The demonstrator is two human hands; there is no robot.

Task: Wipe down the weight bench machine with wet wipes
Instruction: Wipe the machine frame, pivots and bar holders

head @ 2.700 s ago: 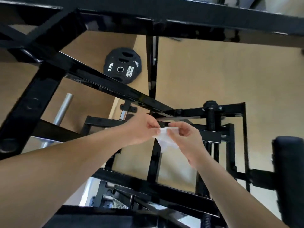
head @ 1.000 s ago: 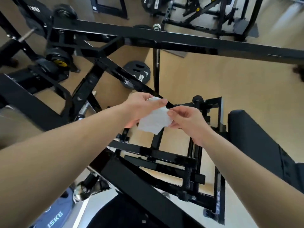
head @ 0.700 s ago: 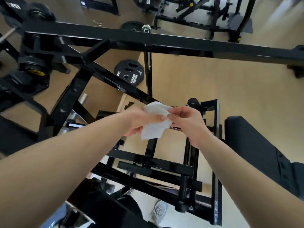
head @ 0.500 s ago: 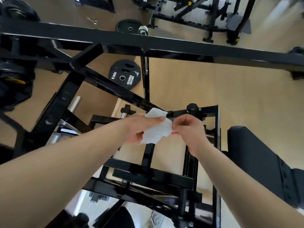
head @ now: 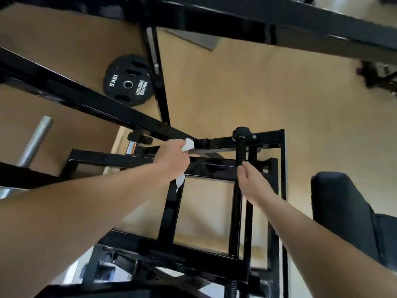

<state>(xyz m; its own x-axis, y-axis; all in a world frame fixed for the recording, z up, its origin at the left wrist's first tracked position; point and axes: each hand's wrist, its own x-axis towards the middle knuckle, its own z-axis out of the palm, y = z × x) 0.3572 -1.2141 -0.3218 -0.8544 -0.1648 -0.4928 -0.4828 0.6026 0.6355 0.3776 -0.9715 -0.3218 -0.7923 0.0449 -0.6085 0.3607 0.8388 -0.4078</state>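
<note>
While the left hand (head: 174,160) grips a crumpled white wet wipe (head: 189,144) at the lower end of the glossy black diagonal bar (head: 96,103), the right hand (head: 251,182) hangs loose, empty

1. This is a gym, a weight-training room. A black steel frame (head: 86,100) of welded square tubes fills the view, with beams crossing above and below.
2. A black weight plate (head: 128,84) marked "10KG" rests on the tan floor (head: 247,82), just beside one upright of the frame.
3. A bare steel bar sleeve (head: 35,140) juts out near the left edge.
4. A black padded bench (head: 343,211) sits at the right.
5. A threaded adjusting rod (head: 240,151) topped by a round knob stands within the frame.
6. More dark equipment (head: 378,76), blurred, stands on the floor at the far right.
</note>
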